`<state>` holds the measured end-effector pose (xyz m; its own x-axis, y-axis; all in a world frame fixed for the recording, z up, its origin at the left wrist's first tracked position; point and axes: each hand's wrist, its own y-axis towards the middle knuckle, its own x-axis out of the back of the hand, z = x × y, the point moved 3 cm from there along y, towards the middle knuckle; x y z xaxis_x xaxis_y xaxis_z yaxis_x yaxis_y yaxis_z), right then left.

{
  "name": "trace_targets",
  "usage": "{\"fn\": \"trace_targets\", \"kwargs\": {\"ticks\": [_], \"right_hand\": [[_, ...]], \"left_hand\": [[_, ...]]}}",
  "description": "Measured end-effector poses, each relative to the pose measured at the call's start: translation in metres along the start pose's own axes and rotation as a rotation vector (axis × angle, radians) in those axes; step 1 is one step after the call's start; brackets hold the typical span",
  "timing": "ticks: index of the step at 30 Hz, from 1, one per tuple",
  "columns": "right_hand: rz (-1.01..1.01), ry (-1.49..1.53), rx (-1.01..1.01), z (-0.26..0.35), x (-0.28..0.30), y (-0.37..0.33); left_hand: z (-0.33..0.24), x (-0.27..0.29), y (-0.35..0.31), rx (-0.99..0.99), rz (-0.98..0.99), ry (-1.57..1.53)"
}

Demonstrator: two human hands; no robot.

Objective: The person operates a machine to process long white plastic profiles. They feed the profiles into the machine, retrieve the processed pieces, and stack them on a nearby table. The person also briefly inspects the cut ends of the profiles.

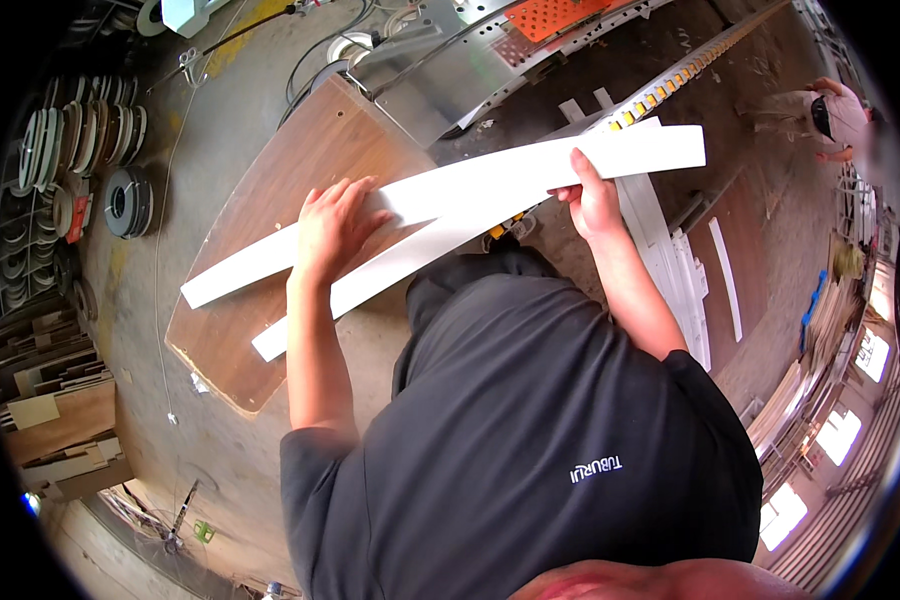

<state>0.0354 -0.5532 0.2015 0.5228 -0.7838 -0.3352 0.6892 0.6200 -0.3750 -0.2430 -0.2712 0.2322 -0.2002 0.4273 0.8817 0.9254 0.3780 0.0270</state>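
Two long white boards cross in front of me at a narrow angle, overlapping toward the right. My right hand [592, 200] grips them near that end, its thumb on top and its fingers partly hidden underneath. Across the upper white board [240, 265] lies my left hand [338, 225], its fingers at the far edge and its thumb toward the right. The lower white board [370, 275] slants down to the left beside my left forearm. Under their left ends is a brown wood-grain panel [270, 180] with a curved edge.
A metal machine [460, 60] with an orange plate [560, 15] stands ahead. More white strips [655, 240] lie at the right. Rolls of edging [128, 203] and stacked boards [65, 425] are at the left. Another person [838, 125] stands at the far right.
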Motion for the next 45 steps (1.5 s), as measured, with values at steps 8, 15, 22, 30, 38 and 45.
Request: {"fn": "trace_targets", "kwargs": {"ticks": [8, 15, 22, 30, 38, 45], "right_hand": [[-0.233, 0.023, -0.151, -0.002, -0.007, 0.016], [-0.279, -0.09, -0.287, -0.008, -0.008, 0.035], [-0.103, -0.111, -0.048, 0.007, -0.011, 0.032], [0.128, -0.225, 0.246, 0.055, -0.013, 0.015], [-0.012, -0.228, 0.361, 0.086, 0.011, 0.004], [-0.248, -0.195, 0.413, 0.1, 0.05, -0.011]], "left_hand": [[0.05, 0.0, -0.025, 0.054, -0.109, -0.104], [0.086, 0.006, -0.056, 0.149, -0.069, 0.018], [0.082, 0.017, -0.057, 0.172, -0.146, -0.069], [0.051, 0.016, -0.06, 0.197, -0.297, -0.049], [0.021, 0.018, -0.044, 0.193, -0.212, -0.06], [0.02, 0.007, -0.031, 0.103, -0.093, 0.029]]}}
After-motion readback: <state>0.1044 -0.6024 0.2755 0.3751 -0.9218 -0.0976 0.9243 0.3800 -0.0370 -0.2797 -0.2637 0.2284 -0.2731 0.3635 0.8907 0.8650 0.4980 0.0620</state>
